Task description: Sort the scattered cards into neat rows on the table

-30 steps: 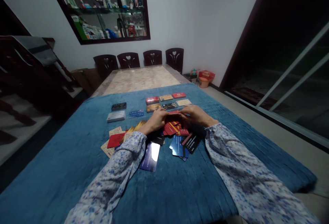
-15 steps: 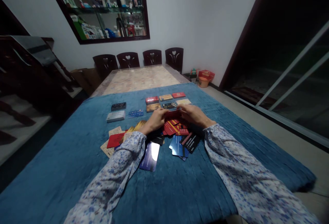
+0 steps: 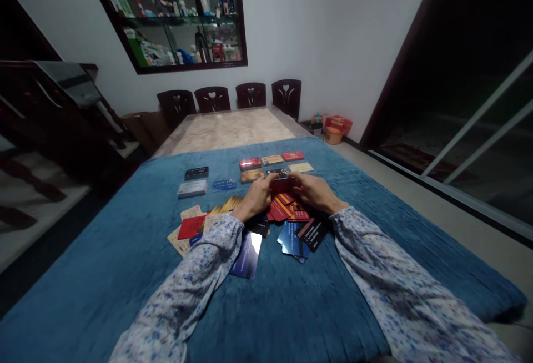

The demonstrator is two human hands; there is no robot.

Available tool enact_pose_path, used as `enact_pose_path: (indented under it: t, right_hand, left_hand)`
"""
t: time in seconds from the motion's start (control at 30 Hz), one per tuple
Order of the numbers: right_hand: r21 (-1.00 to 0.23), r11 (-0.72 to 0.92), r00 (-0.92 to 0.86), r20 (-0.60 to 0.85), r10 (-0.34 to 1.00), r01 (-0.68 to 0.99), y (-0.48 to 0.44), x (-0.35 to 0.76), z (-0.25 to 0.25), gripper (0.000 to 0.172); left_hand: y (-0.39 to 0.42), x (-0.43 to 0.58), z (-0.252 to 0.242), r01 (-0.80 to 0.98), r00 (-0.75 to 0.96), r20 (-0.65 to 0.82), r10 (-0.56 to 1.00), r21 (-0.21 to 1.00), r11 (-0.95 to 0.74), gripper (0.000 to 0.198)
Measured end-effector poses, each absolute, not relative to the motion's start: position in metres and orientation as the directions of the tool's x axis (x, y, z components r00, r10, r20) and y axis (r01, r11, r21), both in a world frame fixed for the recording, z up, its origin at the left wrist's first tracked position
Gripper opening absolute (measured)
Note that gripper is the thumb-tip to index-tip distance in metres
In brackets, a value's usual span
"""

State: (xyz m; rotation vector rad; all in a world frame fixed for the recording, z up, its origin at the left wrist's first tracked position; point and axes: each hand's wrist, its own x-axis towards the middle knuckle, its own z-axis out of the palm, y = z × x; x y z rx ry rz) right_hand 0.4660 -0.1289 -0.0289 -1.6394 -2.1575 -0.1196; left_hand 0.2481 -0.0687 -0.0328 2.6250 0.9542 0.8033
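Between my two hands is a dark red stack of cards (image 3: 283, 186), held up on edge above the pile. My left hand (image 3: 257, 195) grips its left end and my right hand (image 3: 315, 190) its right end, fingers closed on both sides. Right below lie loose red cards (image 3: 281, 207) with yellow stripes. Nearer to me are blue cards (image 3: 295, 241), a black card (image 3: 313, 233) and a purple card (image 3: 247, 257). Left of my left wrist, gold cards (image 3: 231, 203), a red card (image 3: 190, 227) and cream cards (image 3: 178, 240) overlap, partly hidden by my sleeve.
Beyond my hands stand neat stacks: red (image 3: 250, 164), tan (image 3: 272, 160), another red (image 3: 293, 156), gold (image 3: 252, 175) and cream cards (image 3: 301, 167). Farther left are black (image 3: 196, 172), silver (image 3: 192, 188) and blue cards (image 3: 224, 185). A blue cloth (image 3: 291, 307) covers the near table.
The whole view has shifted slightly, so everything sits a little farther right and lower. Both hands still hold the red stack, with the left thumb now at its top edge.
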Motion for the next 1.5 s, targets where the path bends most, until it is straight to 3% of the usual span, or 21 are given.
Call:
enact_pose_path:
  t: [0.2,0.37,0.57,0.77,1.03,1.3,1.5]
  right_hand:
    - [-0.219,0.322,-0.229,0.364,0.903,0.921,-0.131,0.462,-0.029,0.051]
    - [-0.233,0.367,-0.259,0.391,0.883,0.901,-0.127,0.46,-0.031,0.045]
    - [-0.135,0.379,-0.293,0.425,0.857,0.915,-0.121,0.464,-0.034,0.048]
    - [-0.077,0.402,-0.324,0.464,0.824,0.912,-0.122,0.465,-0.035,0.066]
    - [-0.021,0.415,-0.347,0.511,0.786,0.91,-0.118,0.463,-0.036,0.051]
    - [-0.002,0.461,-0.383,0.551,0.741,0.888,-0.118,0.466,-0.029,0.047]
    - [0.022,0.533,-0.469,0.506,0.724,0.846,-0.112,0.467,-0.018,0.043]
  left_hand:
    - [-0.068,0.247,-0.033,0.598,0.61,0.386,0.692,0.349,-0.721,0.051]
    - [-0.064,0.247,-0.037,0.592,0.607,0.425,0.672,0.324,-0.738,0.052]
    - [-0.062,0.247,-0.037,0.563,0.621,0.467,0.629,0.292,-0.773,0.054]
    - [-0.064,0.248,-0.036,0.527,0.608,0.501,0.615,0.324,-0.785,0.052]
    - [-0.062,0.247,-0.033,0.505,0.606,0.509,0.611,0.347,-0.79,0.049]
    - [-0.068,0.242,-0.015,0.586,0.684,0.395,0.613,0.203,-0.785,0.059]
    - [-0.079,0.237,0.008,0.645,0.718,0.3,0.628,0.054,-0.762,0.052]
